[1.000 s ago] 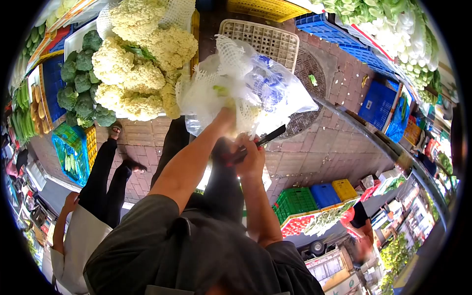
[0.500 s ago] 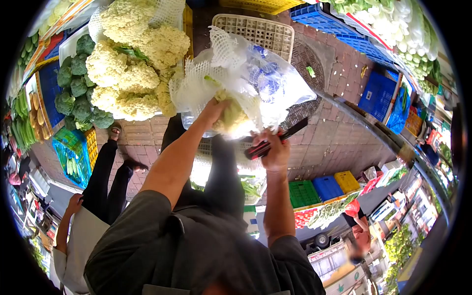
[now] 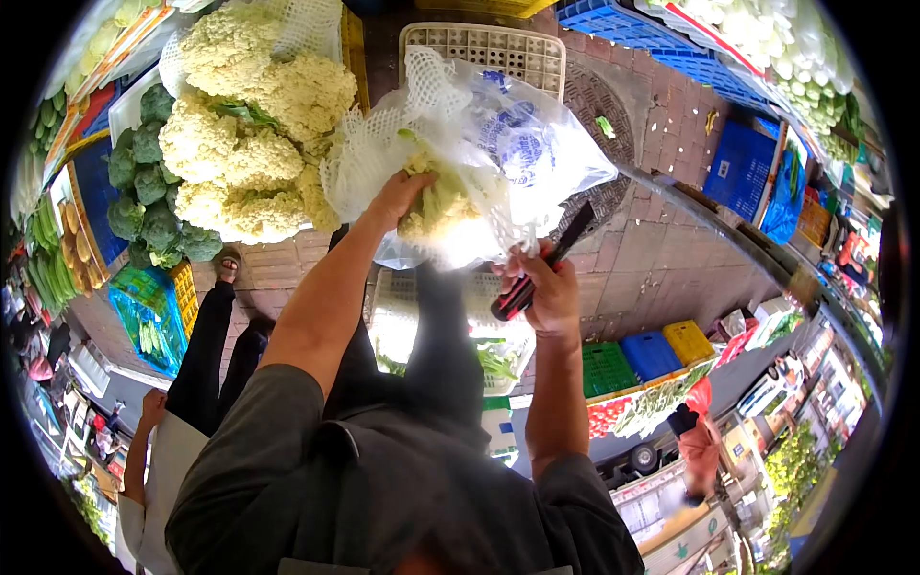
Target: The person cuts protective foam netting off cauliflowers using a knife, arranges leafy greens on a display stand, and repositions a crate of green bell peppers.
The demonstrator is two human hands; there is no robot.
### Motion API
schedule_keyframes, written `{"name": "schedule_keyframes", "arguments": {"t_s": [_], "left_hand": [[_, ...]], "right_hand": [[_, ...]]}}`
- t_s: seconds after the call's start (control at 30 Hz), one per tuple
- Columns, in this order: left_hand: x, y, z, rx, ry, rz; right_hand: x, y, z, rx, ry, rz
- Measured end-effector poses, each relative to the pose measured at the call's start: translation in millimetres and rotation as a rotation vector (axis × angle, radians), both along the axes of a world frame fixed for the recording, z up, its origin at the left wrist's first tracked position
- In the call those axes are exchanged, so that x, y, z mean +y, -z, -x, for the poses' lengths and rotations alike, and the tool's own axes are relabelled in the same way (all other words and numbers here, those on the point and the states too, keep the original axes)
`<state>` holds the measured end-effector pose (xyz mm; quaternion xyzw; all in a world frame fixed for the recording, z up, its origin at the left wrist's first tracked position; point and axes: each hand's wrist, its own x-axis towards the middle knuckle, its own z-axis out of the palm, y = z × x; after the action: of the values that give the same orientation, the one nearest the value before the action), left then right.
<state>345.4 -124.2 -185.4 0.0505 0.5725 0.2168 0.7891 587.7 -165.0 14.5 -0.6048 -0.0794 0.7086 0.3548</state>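
Note:
My left hand [image 3: 403, 196] is closed on the pale green stalk side of a cauliflower [image 3: 443, 213], whose lower part is washed out by bright light. White foam netting [image 3: 369, 144] and a clear plastic bag with blue print [image 3: 522, 134] lie around and behind it. In my right hand [image 3: 548, 292] is a knife [image 3: 575, 233] with a red and black handle and a dark blade, pointing up and to the right. The fingertips of that hand also touch the hanging edge of the netting.
A heap of cauliflowers [image 3: 240, 144] stands at the left, with broccoli [image 3: 153, 182] beside it. Behind the bag is a cream plastic crate [image 3: 484, 48]. A metal pole [image 3: 704, 225] crosses the right side. Another person's arm [image 3: 142, 446] shows at lower left.
The knife has turned so its blade points more steeply upward. My right hand has shifted slightly right, and my left hand with the cauliflower slightly left. The bag has spread a little.

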Motion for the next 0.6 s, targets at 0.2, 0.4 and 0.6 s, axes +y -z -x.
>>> {"name": "schedule_keyframes", "arguments": {"t_s": [0.2,0.4,0.6], "left_hand": [[4,-12,4,0.010,0.019,-0.039],[1,-35,5,0.020,0.119,-0.223],[-6,-63,1,0.055,0.053,-0.430]], "right_hand": [[-4,14,-4,0.126,0.171,-0.070],[0,20,-18,-0.171,0.188,0.064],[-10,2,-10,-0.285,0.104,0.043]]}}
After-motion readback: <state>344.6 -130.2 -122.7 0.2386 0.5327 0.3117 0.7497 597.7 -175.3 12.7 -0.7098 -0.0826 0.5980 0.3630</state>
